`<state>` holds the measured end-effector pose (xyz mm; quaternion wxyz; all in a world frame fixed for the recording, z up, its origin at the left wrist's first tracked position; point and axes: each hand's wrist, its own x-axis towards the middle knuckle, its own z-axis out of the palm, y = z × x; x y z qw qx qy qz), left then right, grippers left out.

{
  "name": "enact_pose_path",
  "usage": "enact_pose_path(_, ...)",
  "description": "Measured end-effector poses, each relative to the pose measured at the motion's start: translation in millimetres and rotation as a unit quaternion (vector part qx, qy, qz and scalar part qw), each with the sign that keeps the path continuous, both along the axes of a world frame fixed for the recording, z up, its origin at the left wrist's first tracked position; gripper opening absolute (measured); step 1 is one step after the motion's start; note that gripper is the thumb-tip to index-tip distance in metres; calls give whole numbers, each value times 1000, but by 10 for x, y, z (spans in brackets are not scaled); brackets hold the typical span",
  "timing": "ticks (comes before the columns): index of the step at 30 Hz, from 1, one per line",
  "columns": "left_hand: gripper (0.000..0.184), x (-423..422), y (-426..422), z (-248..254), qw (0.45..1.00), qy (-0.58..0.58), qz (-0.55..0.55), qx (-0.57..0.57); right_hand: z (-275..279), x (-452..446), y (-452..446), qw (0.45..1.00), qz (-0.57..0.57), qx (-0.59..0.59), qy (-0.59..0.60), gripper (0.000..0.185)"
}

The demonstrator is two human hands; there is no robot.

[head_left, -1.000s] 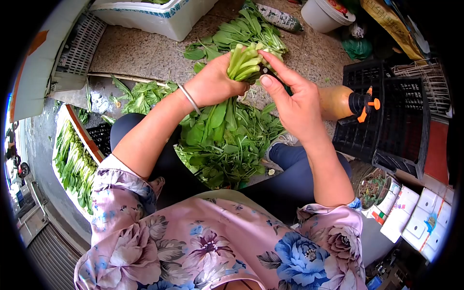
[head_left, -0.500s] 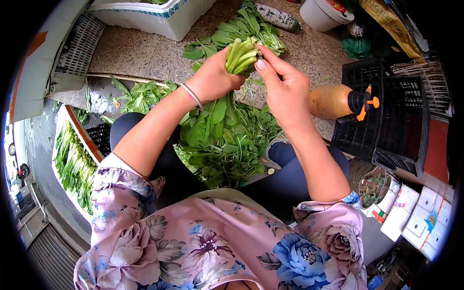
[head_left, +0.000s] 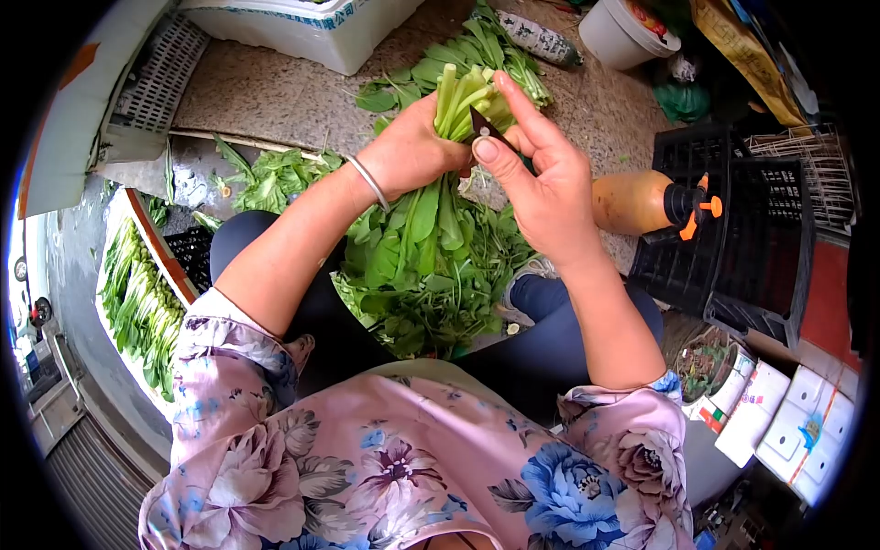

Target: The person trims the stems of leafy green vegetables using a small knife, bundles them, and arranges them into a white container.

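Note:
My left hand (head_left: 411, 148), with a silver bangle at the wrist, is closed around a bunch of leafy greens (head_left: 451, 103). Its pale green stems point up and away, while the leaves hang below the fist. In my right hand (head_left: 555, 188) is a small knife (head_left: 483, 126) with a dark pointed blade; most of its handle is hidden by the fingers. The blade lies against the stems, and my right index finger reaches along their cut ends. Under both hands, between my knees, sits a heap of loose green leaves (head_left: 412, 302).
More greens (head_left: 500, 55) lie on the speckled stone slab (head_left: 266, 96), near a white foam box (head_left: 312, 37). To the right stand an orange-topped spray bottle (head_left: 632, 202), black crates (head_left: 756, 229) and a white bucket (head_left: 614, 37). Stacked greens (head_left: 147, 302) fill a box at left.
The knife blade, hidden before, now shows between my right thumb and the stems. My right index finger has straightened up along the stem ends. The view has shifted slightly.

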<state>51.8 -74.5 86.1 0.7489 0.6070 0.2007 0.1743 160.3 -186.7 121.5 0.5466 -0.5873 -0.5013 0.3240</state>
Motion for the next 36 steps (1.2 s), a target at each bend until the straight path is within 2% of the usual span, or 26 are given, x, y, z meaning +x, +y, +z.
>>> enact_pose_path(3, 50, 19, -13, 7, 998, 20, 6, 60, -20, -37, 46, 1000, -21, 17, 13, 54)
enact_pose_path(5, 48, 45, -45, -24, 994, -13, 42, 98, -17, -32, 48, 999, -36, 11, 30, 53)
enact_pose_path(7, 49, 50, -45, -46, 993, -9, 50, 110, 13, -24, 41, 999, -36, -24, 22, 50)
enact_pose_path(12, 49, 54, -56, -18, 992, 6, 61, 111, -4, -10, 64, 998, -50, -16, 14, 44)
enact_pose_path(14, 44, 46, -29, -45, 988, 45, 39, 144, -28, 5, 82, 998, -54, -23, 3, 42)
enact_pose_path(16, 45, 41, -29, -67, 988, 39, 44, 142, -96, 31, 108, 995, -30, 16, 97, 40)
enact_pose_path(17, 45, 45, -29, -76, 988, 33, 51, 140, -109, 34, 109, 995, -32, 16, 97, 40)
enact_pose_path(21, 47, 37, -34, -106, 990, 37, 51, 126, -158, 68, 121, 995, -81, 49, 37, 30)
enact_pose_path(23, 48, 30, -37, -103, 977, 27, 54, 203, -129, 101, 105, 994, -89, 59, 9, 28)
enact_pose_path(24, 48, 27, -32, -92, 977, 27, 54, 202, -60, 116, 86, 993, -113, 39, -18, 28)
enact_pose_path(26, 49, 19, -16, -48, 988, 76, 19, 133, -20, 168, 63, 990, -134, 17, -46, 28)
enact_pose_path(28, 49, -2, -13, 15, 987, 81, 6, 137, -20, 224, 56, 995, -85, 48, -14, 27)
enact_pose_path(33, 49, -36, -20, -19, 985, 63, -10, 162, 153, 269, -39, 1000, 29, -10, -2, 41)
enact_pose_path(36, 49, -42, -4, -92, 968, 102, -26, 229, 154, 279, -70, 995, 65, -59, -54, 49)
